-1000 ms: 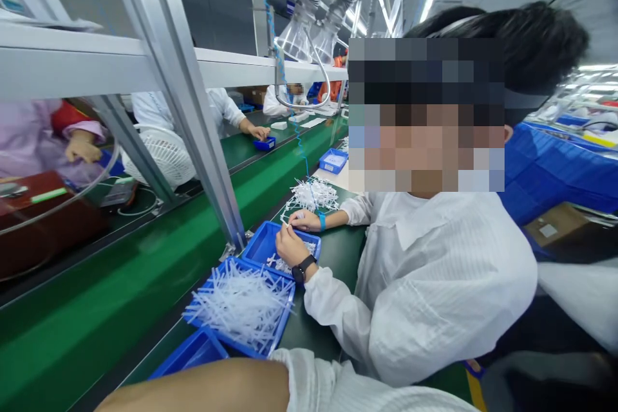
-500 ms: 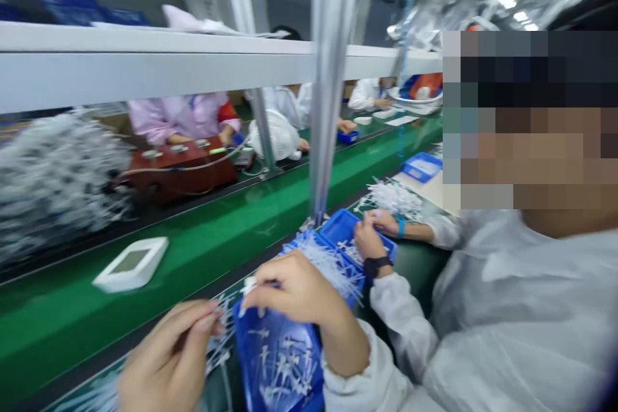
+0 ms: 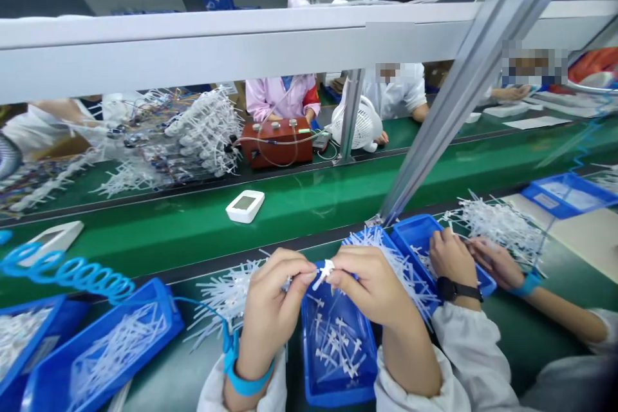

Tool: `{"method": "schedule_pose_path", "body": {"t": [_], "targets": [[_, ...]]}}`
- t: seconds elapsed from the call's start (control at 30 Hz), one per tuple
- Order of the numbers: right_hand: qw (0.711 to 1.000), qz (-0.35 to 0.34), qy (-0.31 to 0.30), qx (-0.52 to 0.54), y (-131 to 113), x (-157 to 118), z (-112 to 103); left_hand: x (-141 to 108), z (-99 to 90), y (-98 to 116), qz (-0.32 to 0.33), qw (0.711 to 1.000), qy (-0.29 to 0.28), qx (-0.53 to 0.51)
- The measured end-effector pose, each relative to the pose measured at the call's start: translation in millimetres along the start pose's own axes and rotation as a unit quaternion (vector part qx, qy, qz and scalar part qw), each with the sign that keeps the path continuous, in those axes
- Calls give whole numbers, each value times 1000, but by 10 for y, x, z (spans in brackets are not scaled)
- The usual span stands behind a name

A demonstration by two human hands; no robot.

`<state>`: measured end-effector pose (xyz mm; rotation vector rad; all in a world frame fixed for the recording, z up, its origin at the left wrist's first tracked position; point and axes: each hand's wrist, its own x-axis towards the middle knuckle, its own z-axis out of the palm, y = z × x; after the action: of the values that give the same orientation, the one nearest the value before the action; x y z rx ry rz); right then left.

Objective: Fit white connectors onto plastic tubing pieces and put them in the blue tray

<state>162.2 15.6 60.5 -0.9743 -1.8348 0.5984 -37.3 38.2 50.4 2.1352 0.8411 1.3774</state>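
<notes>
The left hand [image 3: 276,291] and the right hand [image 3: 373,282] pinch a small white plastic piece [image 3: 327,268] between their fingertips, above the far end of a blue bin [image 3: 340,393]. Similar white pieces [image 3: 339,346] lie loose inside it.

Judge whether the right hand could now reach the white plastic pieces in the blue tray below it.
Probably yes: the blue tray lies uncovered, though the right hand is pinching a white plastic piece.
</notes>
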Motion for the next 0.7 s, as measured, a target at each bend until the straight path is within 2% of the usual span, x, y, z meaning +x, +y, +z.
{"method": "schedule_pose_path", "body": {"t": [0.27,0.53,0.7], "targets": [[1000,-28,0,-14,-17,30,36,3,1,19,-7,1000,0,-9],[1000,-13,-2,-6,-4,10,56,20,-32,-11,-7,1000,-20,-4],[1000,1,-11,-6,-3,23,71,11,-14,-10,-31,999,-33,-10]]}}
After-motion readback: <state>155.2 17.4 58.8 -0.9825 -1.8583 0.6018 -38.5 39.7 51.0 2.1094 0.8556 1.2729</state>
